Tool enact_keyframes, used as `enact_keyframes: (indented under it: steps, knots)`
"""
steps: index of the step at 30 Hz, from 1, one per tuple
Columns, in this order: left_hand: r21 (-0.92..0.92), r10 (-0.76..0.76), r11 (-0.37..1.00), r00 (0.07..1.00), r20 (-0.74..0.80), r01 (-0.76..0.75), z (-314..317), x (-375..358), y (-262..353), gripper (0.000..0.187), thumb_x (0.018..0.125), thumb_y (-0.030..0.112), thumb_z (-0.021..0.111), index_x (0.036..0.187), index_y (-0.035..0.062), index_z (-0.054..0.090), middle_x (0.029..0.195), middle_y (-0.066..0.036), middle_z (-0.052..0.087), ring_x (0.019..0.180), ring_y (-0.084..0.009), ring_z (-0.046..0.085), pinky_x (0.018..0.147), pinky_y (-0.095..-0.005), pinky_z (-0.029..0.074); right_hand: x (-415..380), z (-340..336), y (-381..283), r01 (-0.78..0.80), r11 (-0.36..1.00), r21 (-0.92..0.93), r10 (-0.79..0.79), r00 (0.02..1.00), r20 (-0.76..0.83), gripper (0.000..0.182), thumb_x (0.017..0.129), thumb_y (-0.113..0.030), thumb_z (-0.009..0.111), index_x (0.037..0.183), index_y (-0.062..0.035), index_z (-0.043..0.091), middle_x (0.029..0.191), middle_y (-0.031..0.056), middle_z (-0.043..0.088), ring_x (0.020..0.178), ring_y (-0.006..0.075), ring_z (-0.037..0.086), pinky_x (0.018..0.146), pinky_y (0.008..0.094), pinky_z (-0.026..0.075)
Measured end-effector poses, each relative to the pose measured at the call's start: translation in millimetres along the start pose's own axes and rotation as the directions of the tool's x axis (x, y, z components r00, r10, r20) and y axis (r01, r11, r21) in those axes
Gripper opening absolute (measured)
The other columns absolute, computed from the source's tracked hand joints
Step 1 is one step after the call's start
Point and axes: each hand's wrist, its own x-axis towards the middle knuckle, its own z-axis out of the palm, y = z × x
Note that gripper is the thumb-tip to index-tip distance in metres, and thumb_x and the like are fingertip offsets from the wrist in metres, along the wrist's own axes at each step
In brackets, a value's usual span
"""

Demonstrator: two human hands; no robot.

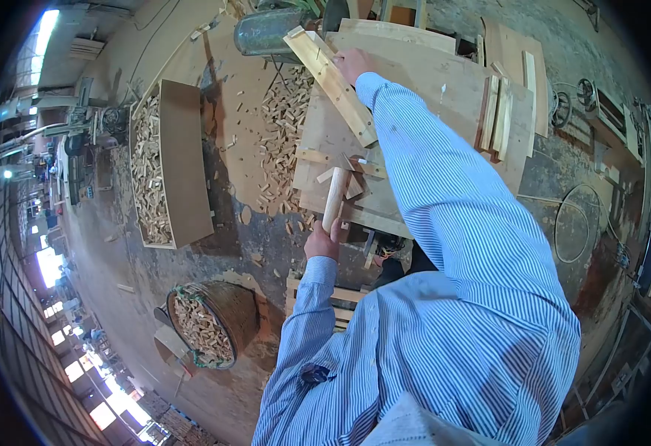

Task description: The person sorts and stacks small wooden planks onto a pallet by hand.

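Pale wood fills the left hand [322,241], its fingers closed around the near end of a short billet [334,195] that reaches over the edge of the worktable [455,82]. Small crossed offcuts [354,187] crowd the billet's far end. Beyond them a long board [331,85] slants across; the right hand [352,67] is at its far end, though whether it grips cannot be told. A metal motor housing [268,33] sits past that. Loose strips [502,119] lie rightward; scattered blocks [284,134], a filled box [186,160] and a basket [241,312] occupy the floor leftward.
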Motion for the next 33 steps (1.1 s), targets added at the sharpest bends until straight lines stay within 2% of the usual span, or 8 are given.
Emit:
enact_keyframes:
  steps: [8, 11, 13, 17, 20, 23, 25, 33]
  knots:
    - [0.001, 0.027, 1.000, 0.999, -0.032, -0.026, -1.6, 16.4, 22.4, 0.061, 0.098, 0.065, 0.050, 0.101, 0.0042, 0.059, 0.088, -0.026, 0.070, 0.086, -0.0472, 0.069, 0.074, -0.0562, 0.053, 22.7, -16.8, 5.3, 0.035, 0.999, -0.041, -0.035, 0.999, 0.006, 0.025, 0.096, -0.027, 0.061, 0.105, -0.0118, 0.078, 0.107, 0.0183, 0.073, 0.100, 0.0396, 0.069, 0.093, 0.0497, 0.053]
    - [-0.023, 0.018, 1.000, 0.999, -0.041, -0.019, -3.5, 16.4, 26.0, 0.063, 0.098, 0.066, 0.049, 0.099, 0.0038, 0.059, 0.089, -0.026, 0.070, 0.086, -0.0470, 0.069, 0.075, -0.0558, 0.053, 21.9, -20.4, 7.6, 0.029, 0.982, -0.185, -0.036, 0.999, -0.035, 0.025, 0.095, -0.026, 0.061, 0.104, -0.0087, 0.078, 0.106, 0.0195, 0.073, 0.101, 0.0399, 0.069, 0.092, 0.0502, 0.053]
    - [-0.006, 0.006, 1.000, 1.000, -0.016, -0.006, -1.9, 15.9, 21.0, 0.063, 0.098, 0.066, 0.049, 0.100, 0.0036, 0.059, 0.090, -0.026, 0.070, 0.087, -0.0465, 0.069, 0.076, -0.0553, 0.053, 15.6, -23.2, 13.3, -0.075, 0.970, -0.230, 0.043, 0.989, -0.141, 0.026, 0.094, -0.029, 0.062, 0.102, -0.0098, 0.077, 0.104, 0.0199, 0.073, 0.100, 0.0420, 0.068, 0.091, 0.0508, 0.053]
    - [0.002, 0.006, 1.000, 0.999, -0.032, -0.006, -2.1, 10.9, 15.8, 0.063, 0.098, 0.066, 0.049, 0.100, 0.0038, 0.059, 0.089, -0.026, 0.070, 0.086, -0.0465, 0.069, 0.075, -0.0557, 0.053, -4.8, -37.4, 13.1, -0.127, 0.986, -0.109, 0.099, 0.968, -0.229, 0.027, 0.092, -0.029, 0.066, 0.102, -0.0059, 0.075, 0.104, 0.0218, 0.073, 0.101, 0.0424, 0.068, 0.090, 0.0512, 0.053]
    - [-0.009, 0.017, 1.000, 1.000, -0.016, -0.017, -2.9, -1.3, 6.0, 0.061, 0.099, 0.063, 0.050, 0.105, 0.0032, 0.059, 0.089, -0.027, 0.070, 0.086, -0.0471, 0.069, 0.075, -0.0560, 0.053, -28.3, -37.1, 7.9, -0.039, 0.996, -0.082, 0.019, 0.971, -0.238, 0.030, 0.089, -0.029, 0.068, 0.106, -0.0056, 0.075, 0.105, 0.0221, 0.073, 0.101, 0.0427, 0.068, 0.090, 0.0510, 0.053]
    - [-0.026, 0.018, 0.999, 0.999, -0.044, -0.020, 3.1, -9.8, -10.3, 0.062, 0.098, 0.067, 0.049, 0.099, 0.0052, 0.057, 0.088, -0.025, 0.071, 0.085, -0.0464, 0.069, 0.074, -0.0561, 0.054, -54.1, -28.5, 1.2, 0.062, 0.987, -0.146, -0.095, 0.968, -0.231, 0.033, 0.090, -0.031, 0.067, 0.110, -0.0061, 0.075, 0.103, 0.0224, 0.073, 0.100, 0.0422, 0.068, 0.090, 0.0506, 0.053]
    - [-0.007, 0.027, 1.000, 0.999, -0.036, -0.027, 4.1, -16.8, -20.8, 0.061, 0.097, 0.067, 0.050, 0.098, 0.0063, 0.056, 0.087, -0.025, 0.071, 0.084, -0.0464, 0.069, 0.073, -0.0563, 0.054, -64.2, -16.2, -0.8, 0.019, 0.996, -0.087, -0.033, 0.986, -0.165, 0.031, 0.091, -0.033, 0.064, 0.099, -0.0047, 0.075, 0.103, 0.0214, 0.072, 0.101, 0.0404, 0.068, 0.092, 0.0501, 0.053]
    - [-0.028, 0.012, 1.000, 1.000, 0.017, -0.012, 2.9, -41.0, -48.2, 0.063, 0.097, 0.067, 0.049, 0.105, 0.0055, 0.060, 0.088, -0.025, 0.071, 0.086, -0.0471, 0.069, 0.075, -0.0565, 0.053, -59.5, 20.5, -10.3, -0.019, 0.986, -0.165, 0.022, 1.000, 0.015, 0.029, 0.091, -0.034, 0.065, 0.098, -0.0099, 0.080, 0.102, 0.0182, 0.074, 0.098, 0.0380, 0.069, 0.091, 0.0479, 0.053]
